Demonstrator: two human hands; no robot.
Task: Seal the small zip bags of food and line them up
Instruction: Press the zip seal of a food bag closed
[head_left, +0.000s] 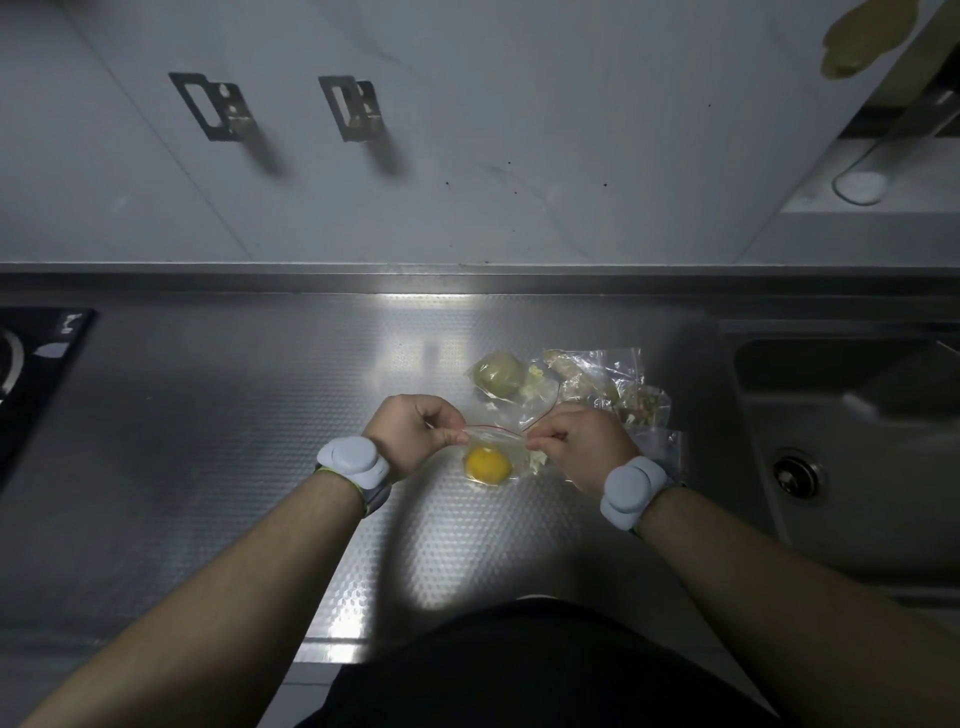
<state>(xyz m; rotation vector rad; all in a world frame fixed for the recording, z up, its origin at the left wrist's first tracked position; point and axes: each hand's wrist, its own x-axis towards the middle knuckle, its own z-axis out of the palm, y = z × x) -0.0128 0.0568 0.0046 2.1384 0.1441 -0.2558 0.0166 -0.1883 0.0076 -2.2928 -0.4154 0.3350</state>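
Bag (491, 457) with one yellow piece: left hand (413, 431) and right hand (584, 447) each pinch-grip its top.

I note the countertop (260, 441) is stainless steel with a fine embossed, dimpled texture that reflects light in a bright glossy patch, and the adjoining sink (831, 415) is smoother brushed metal with a duller sheen. The zip bag (491, 452) I hold, and the other bags (602, 384) behind it, are thin clear glossy plastic film, creased, with a red seal strip along the held bag's mouth. The wall panels (467, 156) look smooth and matt grey, carrying two bare metal brackets (353, 106); both wristbands (353, 460) appear to be smooth matt grey plastic.
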